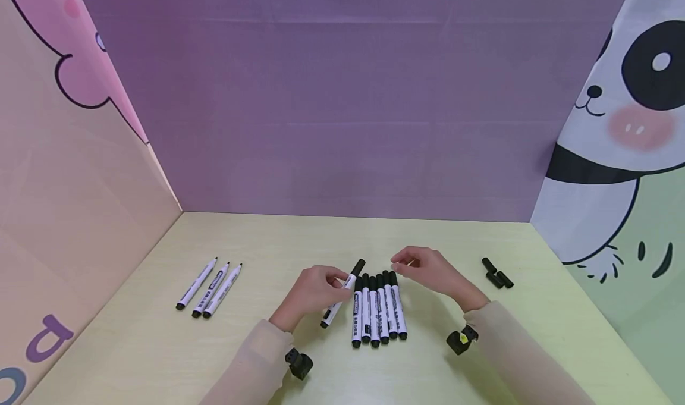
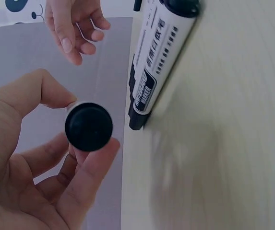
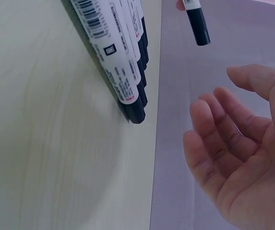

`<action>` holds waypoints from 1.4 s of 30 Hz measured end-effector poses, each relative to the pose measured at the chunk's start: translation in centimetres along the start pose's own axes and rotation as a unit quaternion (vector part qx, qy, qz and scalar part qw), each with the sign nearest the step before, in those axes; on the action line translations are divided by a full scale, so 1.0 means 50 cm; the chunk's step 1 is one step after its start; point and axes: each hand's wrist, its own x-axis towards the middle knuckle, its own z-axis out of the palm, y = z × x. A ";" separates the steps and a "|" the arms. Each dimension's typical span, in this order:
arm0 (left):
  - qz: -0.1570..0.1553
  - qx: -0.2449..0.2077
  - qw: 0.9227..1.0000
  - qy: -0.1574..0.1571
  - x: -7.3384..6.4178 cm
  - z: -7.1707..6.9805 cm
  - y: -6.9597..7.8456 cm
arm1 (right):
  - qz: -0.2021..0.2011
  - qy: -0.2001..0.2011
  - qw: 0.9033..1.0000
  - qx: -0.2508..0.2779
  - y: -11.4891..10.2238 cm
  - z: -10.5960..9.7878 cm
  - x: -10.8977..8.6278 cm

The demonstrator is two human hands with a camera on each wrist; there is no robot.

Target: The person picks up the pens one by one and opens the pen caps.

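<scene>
Between thumb and fingers, my left hand (image 1: 317,289) pinches a whiteboard marker (image 1: 333,311), tilted with its black cap up and to the right. In the left wrist view the round black end of this marker (image 2: 88,127) faces the camera. Just right of it, a row of several capped markers (image 1: 374,316) lies side by side on the table, black caps pointing away. My right hand (image 1: 430,271) hovers beyond the row's right end, fingers loosely bent. The right wrist view shows nothing in that hand (image 3: 243,153), with the held marker's cap (image 3: 199,28) a short way off.
Three uncapped markers (image 1: 209,289) lie at the left of the pale table (image 1: 257,357), tips pointing away. Three loose black caps (image 1: 497,273) lie at the right. A purple panel (image 1: 353,125) rises at the back, with printed panels on both sides.
</scene>
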 end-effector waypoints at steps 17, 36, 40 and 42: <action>0.070 -0.022 0.997 -0.021 -0.011 -0.003 0.032 | -0.015 -0.039 0.994 0.101 -0.031 0.023 0.008; 0.076 -0.065 0.994 -0.044 -0.016 0.000 0.044 | -0.019 -0.042 0.985 0.164 -0.052 0.034 0.005; 0.088 -0.051 0.994 -0.031 -0.014 0.003 0.044 | -0.026 -0.037 0.986 0.163 -0.057 0.035 0.004; 0.096 -0.039 0.994 -0.021 -0.013 0.003 0.044 | -0.031 -0.033 0.986 0.159 -0.061 0.035 0.004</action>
